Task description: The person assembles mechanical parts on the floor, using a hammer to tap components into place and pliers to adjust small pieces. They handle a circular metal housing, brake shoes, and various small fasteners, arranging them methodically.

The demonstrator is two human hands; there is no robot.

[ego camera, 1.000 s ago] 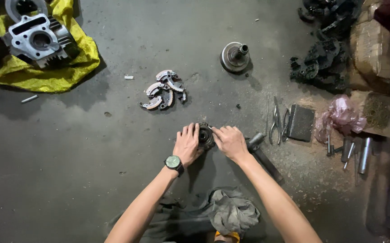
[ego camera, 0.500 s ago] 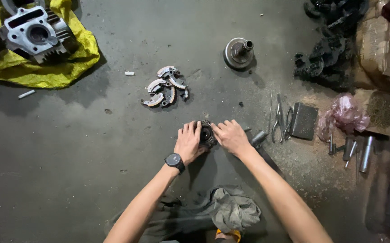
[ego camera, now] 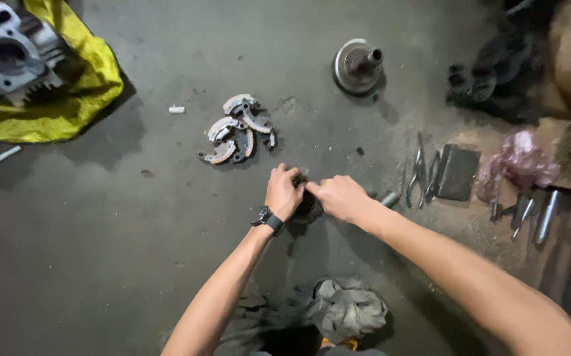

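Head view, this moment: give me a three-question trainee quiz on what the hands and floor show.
1. True or false: both hands grip one dark round part on the floor.
2. What lies nearest beyond the hands: A) curved metal shoes, B) yellow cloth, C) pliers?
3. What is worn on the left wrist?

Key:
1. True: the left hand and right hand meet on the dark part.
2. A: the curved shoes; the yellow cloth and pliers lie farther off.
3. A dark wristwatch.

pink plastic bag [ego camera: 521, 160] | crumpled | far right, on floor beside tools [ego camera: 526, 214]
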